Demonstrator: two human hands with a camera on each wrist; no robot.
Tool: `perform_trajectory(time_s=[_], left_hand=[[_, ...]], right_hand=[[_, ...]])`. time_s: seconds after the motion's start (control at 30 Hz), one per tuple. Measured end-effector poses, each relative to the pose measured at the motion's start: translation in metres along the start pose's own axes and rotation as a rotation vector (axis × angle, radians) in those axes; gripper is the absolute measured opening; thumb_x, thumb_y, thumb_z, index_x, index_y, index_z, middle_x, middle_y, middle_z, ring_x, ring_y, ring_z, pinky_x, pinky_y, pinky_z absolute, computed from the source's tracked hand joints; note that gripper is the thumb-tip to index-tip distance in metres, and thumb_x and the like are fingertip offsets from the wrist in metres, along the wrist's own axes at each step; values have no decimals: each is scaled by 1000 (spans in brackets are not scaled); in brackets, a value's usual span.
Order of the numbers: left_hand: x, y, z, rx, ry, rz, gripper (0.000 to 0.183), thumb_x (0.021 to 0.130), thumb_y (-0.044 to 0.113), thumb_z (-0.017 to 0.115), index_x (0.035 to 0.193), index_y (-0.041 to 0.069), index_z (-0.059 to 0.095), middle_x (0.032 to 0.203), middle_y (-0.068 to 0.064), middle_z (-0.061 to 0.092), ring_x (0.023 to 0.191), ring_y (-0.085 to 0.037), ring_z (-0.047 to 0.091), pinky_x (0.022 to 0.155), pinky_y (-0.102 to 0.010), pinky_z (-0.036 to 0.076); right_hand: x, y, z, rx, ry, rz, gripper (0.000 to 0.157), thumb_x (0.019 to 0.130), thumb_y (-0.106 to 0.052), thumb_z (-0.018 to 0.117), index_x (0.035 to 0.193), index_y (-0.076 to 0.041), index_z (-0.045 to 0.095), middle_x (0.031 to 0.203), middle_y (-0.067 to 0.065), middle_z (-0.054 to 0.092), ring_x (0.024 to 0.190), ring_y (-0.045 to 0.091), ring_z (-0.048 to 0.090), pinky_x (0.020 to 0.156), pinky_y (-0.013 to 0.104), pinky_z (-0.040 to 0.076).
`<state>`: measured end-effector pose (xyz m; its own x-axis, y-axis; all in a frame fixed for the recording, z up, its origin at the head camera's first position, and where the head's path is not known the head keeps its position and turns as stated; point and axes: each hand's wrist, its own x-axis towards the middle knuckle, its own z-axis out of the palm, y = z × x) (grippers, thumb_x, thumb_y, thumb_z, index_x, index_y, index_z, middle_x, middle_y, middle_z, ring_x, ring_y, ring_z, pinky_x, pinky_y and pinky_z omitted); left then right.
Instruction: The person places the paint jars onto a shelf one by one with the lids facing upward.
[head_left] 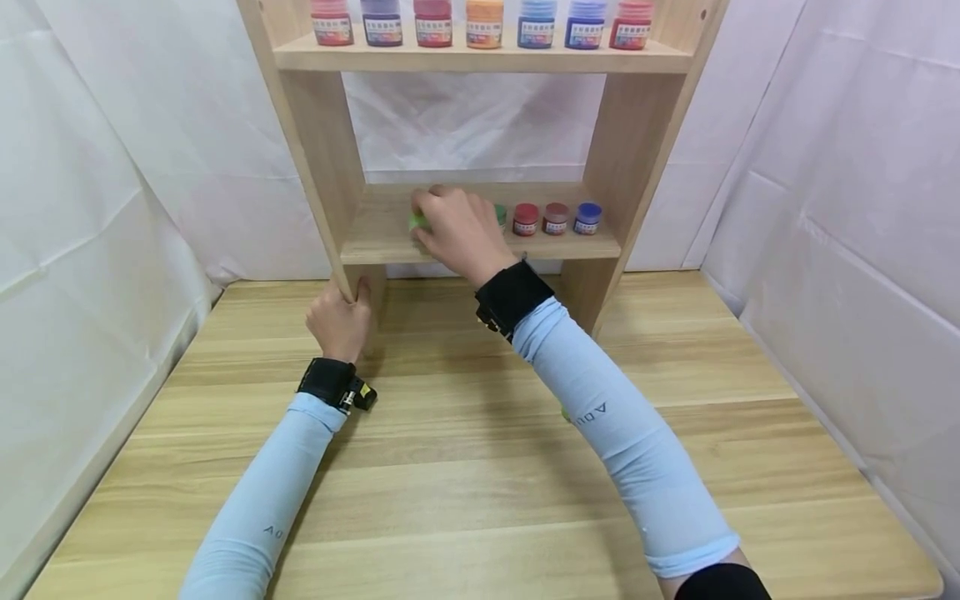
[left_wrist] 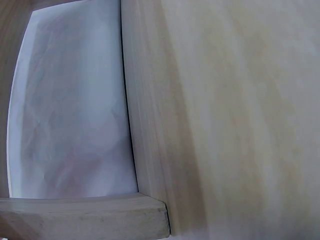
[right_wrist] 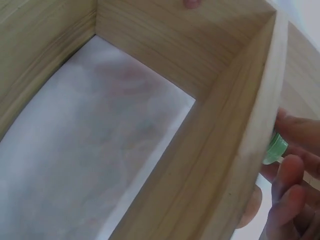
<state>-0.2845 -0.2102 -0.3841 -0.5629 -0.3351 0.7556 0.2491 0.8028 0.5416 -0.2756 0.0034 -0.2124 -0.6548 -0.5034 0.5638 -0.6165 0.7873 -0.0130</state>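
Observation:
My right hand reaches over the middle board of the wooden shelf and pinches a small paint jar with a light green lid. Much of the jar is hidden behind my fingers in the head view; the right wrist view shows its green lid between the thumb and fingers, beside the board's edge. Low on the left, my left hand grips the shelf's side panel with the thumb on its inner side. Right of my right hand stand a partly covered green jar, a red jar, a brownish-red jar and a blue jar.
Several paint jars line the upper board, among them an orange one. The shelf stands at the back of a wood-grain table. A small green thing peeks out beside my right sleeve. White cloth hangs around.

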Motion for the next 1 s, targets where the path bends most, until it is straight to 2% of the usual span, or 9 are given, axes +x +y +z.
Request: perform_trajectory(time_s=[0.2, 0.73, 0.87, 1.0], left_hand=[[-1, 1, 1, -10, 2, -6, 26, 95, 26, 70, 90, 1, 64, 64, -18, 62, 54, -33, 48, 50, -46, 33], [1, 2, 2, 1, 3, 4, 28, 95, 28, 70, 84, 3, 61, 65, -19, 64, 56, -39, 53, 52, -52, 36], [0, 0, 3, 2, 11, -2, 28, 94, 27, 70, 84, 3, 61, 64, -18, 62, 55, -38, 52, 52, -52, 37], [0, -1, 2, 2, 13, -8, 28, 94, 27, 70, 85, 2, 62, 64, -18, 63, 54, -36, 51, 51, -51, 36]], right_hand=[[2, -2, 5, -32, 13, 7, 13, 99, -22, 68, 107, -12, 70, 91, 4, 69, 68, 18, 61, 60, 33, 48], [2, -3, 9, -84, 62, 16, 9, 100, -18, 63, 102, -11, 68, 84, 4, 66, 60, 16, 48, 53, 29, 36], [2, -4, 10, -80, 67, 17, 8, 99, -17, 63, 103, -11, 67, 87, 4, 67, 62, 16, 51, 54, 31, 41], [-1, -4, 11, -62, 67, 19, 16, 97, -18, 65, 111, -11, 67, 99, 6, 71, 65, 19, 58, 56, 34, 49]])
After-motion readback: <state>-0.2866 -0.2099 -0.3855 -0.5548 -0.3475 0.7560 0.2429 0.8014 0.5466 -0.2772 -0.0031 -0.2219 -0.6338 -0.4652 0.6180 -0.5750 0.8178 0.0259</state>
